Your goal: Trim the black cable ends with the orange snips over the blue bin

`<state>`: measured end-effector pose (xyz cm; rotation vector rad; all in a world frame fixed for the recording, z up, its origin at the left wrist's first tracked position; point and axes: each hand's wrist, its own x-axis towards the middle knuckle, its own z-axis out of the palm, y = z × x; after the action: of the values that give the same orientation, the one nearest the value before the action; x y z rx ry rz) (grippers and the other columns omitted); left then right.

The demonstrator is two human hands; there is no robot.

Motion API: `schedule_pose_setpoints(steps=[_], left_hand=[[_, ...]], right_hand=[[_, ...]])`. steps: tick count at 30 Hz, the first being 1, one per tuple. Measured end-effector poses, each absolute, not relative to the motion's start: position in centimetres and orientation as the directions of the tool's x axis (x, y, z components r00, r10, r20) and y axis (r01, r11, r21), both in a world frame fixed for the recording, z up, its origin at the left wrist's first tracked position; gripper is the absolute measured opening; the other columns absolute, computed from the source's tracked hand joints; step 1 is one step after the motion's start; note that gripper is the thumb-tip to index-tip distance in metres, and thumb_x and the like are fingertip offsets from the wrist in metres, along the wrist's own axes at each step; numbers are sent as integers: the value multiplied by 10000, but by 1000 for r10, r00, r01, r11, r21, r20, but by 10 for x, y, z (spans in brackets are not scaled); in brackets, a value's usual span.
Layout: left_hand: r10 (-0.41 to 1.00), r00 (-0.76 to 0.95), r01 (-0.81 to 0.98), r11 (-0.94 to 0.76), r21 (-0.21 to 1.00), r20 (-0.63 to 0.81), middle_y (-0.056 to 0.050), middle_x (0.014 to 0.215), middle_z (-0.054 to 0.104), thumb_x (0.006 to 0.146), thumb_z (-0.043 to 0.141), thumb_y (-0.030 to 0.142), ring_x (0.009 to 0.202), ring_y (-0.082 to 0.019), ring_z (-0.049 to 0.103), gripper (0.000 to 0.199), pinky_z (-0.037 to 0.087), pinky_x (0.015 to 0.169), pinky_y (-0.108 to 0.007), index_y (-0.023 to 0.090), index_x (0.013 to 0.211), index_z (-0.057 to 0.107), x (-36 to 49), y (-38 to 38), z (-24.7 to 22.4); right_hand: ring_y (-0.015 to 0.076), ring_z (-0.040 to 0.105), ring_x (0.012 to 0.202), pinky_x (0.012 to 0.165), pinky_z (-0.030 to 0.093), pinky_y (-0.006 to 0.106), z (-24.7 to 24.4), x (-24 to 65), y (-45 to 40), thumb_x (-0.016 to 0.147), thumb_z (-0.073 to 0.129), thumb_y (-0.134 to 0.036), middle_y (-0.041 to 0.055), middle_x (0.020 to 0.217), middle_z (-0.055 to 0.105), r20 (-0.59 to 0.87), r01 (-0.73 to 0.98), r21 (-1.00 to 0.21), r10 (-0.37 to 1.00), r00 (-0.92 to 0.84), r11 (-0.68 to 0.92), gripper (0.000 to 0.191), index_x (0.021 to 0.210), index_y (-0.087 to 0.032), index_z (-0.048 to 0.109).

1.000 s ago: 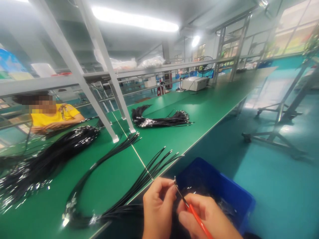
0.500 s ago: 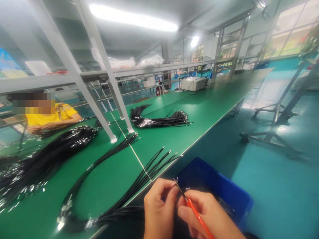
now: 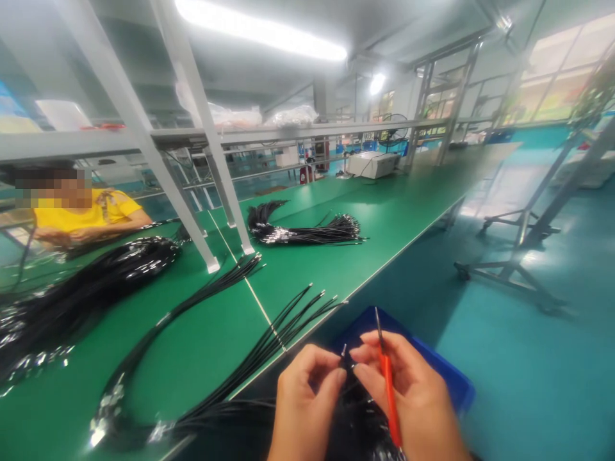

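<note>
My left hand (image 3: 307, 390) pinches a black cable end (image 3: 343, 355) whose bright metal tip points up. Just right of it, my right hand (image 3: 408, 390) holds a red-handled tool (image 3: 389, 397) with its thin dark blade upward. The thumb and forefinger of that hand are close to the cable tip, beside a tiny shiny piece. A curved bundle of black cables (image 3: 264, 358) lies on the green table (image 3: 202, 352) left of my hands, with several loose ends at the table edge.
A blue bin (image 3: 456, 384) stands below and behind my hands. Another black bundle (image 3: 307, 232) lies farther back, and a large shiny pile (image 3: 106, 275) at the left. Metal shelf posts (image 3: 180, 128) rise from the table. A person in yellow (image 3: 106, 208) sits across it.
My right hand has moved slightly away from the left, and the red tool has swung from across the cable tip to nearly upright. The view has shifted a little.
</note>
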<state>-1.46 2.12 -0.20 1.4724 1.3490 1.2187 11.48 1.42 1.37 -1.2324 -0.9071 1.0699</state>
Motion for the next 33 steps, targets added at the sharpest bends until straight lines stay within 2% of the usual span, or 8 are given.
schedule_pose_setpoints(steps=[4, 7, 13, 19, 24, 30, 33], left_hand=[[990, 6, 261, -141, 955, 144, -2, 630, 648, 727, 610, 171, 598, -164, 582, 73, 460, 576, -239, 176, 660, 639, -14, 17, 2], [992, 6, 252, -123, 960, 125, -4, 625, 638, 723, 614, 178, 595, -163, 574, 74, 457, 571, -236, 174, 652, 634, -14, 15, 3], [998, -4, 163, -63, 985, 64, -3, 603, 635, 726, 612, 207, 595, -159, 578, 110, 469, 572, -228, 171, 623, 601, -11, 16, 3], [1000, -11, 105, -18, 994, 19, 4, 591, 622, 672, 631, 216, 580, -157, 561, 74, 456, 555, -231, 170, 618, 609, -11, 19, 11], [997, -17, 272, -70, 960, 77, -1, 612, 637, 686, 603, 175, 602, -171, 584, 66, 450, 572, -240, 182, 622, 619, -12, 17, 11], [974, -20, 430, -195, 881, 226, 28, 584, 570, 703, 567, 124, 542, -141, 556, 137, 424, 529, -216, 200, 593, 537, -5, 14, 2], [967, -33, 489, -204, 848, 252, 32, 581, 548, 721, 553, 137, 526, -137, 545, 162, 404, 506, -213, 208, 584, 501, 0, 12, 0]], right_hand=[[152, 620, 596, 564, 506, 231, 7, 107, 23, 693, 700, -321, -22, 675, 642, 147, -30, -986, 944, 297, 163, 205, 849, -231, 603], [137, 599, 554, 526, 492, 216, -3, 102, 24, 730, 670, -271, -33, 650, 609, 187, 56, -982, 938, 291, 179, 145, 840, -227, 588], [148, 632, 639, 590, 514, 224, -8, 93, 15, 673, 675, -211, -35, 714, 609, 26, -205, -976, 973, 230, 74, 237, 875, -235, 553], [167, 634, 689, 628, 499, 245, 3, 96, 11, 639, 726, -265, -21, 723, 640, -77, -296, -955, 959, 273, 7, 274, 867, -232, 578], [180, 630, 702, 616, 482, 259, 3, 107, 13, 640, 762, -337, -15, 715, 652, -53, -328, -943, 953, 298, 50, 306, 870, -240, 585], [119, 557, 532, 471, 419, 208, 6, 109, 15, 652, 767, -403, -25, 685, 651, -157, -406, -913, 957, 245, -46, 341, 876, -237, 572], [91, 508, 470, 442, 401, 192, 6, 106, 15, 656, 762, -418, -36, 651, 637, -178, -420, -906, 954, 242, -62, 345, 866, -229, 564]])
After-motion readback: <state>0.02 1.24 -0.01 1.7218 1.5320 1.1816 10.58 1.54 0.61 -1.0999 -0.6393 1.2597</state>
